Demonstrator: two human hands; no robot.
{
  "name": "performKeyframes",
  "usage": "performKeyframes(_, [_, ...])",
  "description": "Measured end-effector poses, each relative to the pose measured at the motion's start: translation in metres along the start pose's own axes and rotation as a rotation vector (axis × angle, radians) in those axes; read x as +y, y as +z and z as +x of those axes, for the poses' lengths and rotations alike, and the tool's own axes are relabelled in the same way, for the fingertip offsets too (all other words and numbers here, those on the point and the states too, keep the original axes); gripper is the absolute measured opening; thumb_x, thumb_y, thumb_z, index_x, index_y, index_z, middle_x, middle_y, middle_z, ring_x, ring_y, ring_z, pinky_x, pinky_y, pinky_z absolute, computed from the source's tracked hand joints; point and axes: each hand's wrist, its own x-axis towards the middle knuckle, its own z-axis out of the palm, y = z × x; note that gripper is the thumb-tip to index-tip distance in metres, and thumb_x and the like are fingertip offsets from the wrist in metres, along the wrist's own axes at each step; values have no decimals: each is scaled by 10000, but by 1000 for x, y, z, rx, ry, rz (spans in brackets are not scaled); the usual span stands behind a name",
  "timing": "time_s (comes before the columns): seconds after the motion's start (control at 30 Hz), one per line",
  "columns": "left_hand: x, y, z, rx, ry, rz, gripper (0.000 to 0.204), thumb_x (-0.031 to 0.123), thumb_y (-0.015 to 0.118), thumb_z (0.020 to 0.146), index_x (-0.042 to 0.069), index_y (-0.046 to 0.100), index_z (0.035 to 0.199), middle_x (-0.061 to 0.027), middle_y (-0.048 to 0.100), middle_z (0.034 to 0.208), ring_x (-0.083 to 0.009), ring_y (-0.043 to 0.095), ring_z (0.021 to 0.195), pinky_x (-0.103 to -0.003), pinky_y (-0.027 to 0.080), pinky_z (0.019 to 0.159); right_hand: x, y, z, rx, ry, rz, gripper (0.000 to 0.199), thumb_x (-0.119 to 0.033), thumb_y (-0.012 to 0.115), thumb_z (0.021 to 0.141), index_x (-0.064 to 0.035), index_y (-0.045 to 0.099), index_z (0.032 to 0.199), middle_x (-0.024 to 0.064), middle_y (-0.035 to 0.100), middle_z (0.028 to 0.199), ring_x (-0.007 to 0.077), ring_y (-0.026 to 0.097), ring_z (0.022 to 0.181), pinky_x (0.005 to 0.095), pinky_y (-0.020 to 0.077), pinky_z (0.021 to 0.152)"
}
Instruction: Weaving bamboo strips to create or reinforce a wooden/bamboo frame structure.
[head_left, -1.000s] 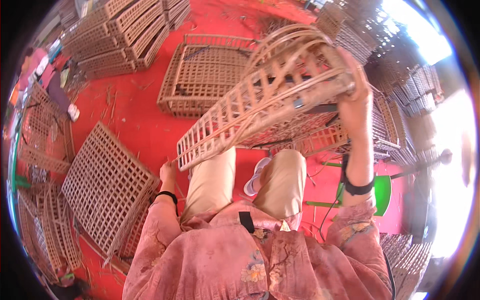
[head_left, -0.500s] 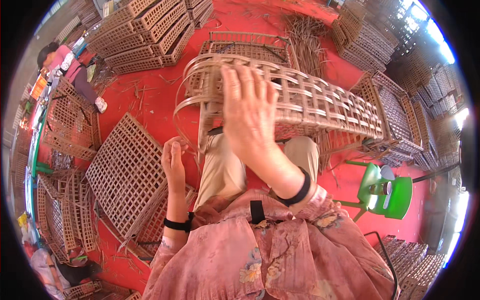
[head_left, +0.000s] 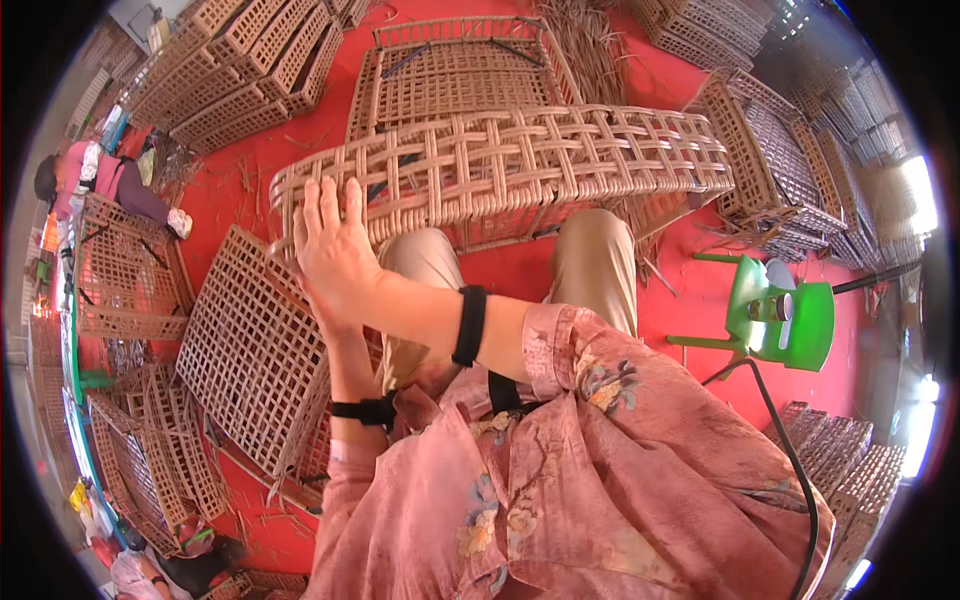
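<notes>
Across my knees lies a woven rattan basket (head_left: 560, 155), its open-lattice side facing up and its left end near my hands. My right hand (head_left: 340, 250) crosses over to that end, its fingers stretched and spread flat against the woven strips. Directly behind and below it is my left hand (head_left: 335, 318), mostly hidden by the right one. The left fingers are covered, so their grip does not show. Both wrists wear black bands.
Another rattan frame (head_left: 460, 75) lies beyond my knees, near loose strips (head_left: 585, 60). A lattice panel (head_left: 255, 345) leans at my left. On the right stands a green stool (head_left: 805, 325) with a jar (head_left: 770, 307). Basket stacks (head_left: 235, 75) and a person (head_left: 110, 185) are farther left.
My right hand has slid left along the basket to its left end, meeting my left hand. The loose loops at that end now lie tucked against the side. The basket has turned more level.
</notes>
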Motion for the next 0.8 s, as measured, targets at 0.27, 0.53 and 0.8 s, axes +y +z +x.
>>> performKeyframes(0.27, [62,0,-41,168,798,1043,347,186,690,937,5,580,1212,-109,583,1205,-240,556,1080,-378,460,936,57,-24,-33,214,-332,368,417,-151,603,808,16,627,1190,131,601,1174,272,549,1137,409,425,975])
performKeyframes(0.53, [92,61,-87,-4,1317,1746,547,150,860,690,56,610,1168,-127,572,1139,-325,542,1089,-445,437,946,51,-37,-25,113,-292,404,269,-89,639,778,-6,660,1033,115,593,1030,271,558,1032,386,469,882])
performKeyframes(0.8, [125,72,-69,-367,906,1942,420,79,792,715,87,704,1125,-102,557,1145,-295,588,1104,-401,498,898,48,-39,-15,67,-201,447,214,-71,666,731,-31,644,940,129,580,956,296,580,946,405,471,826])
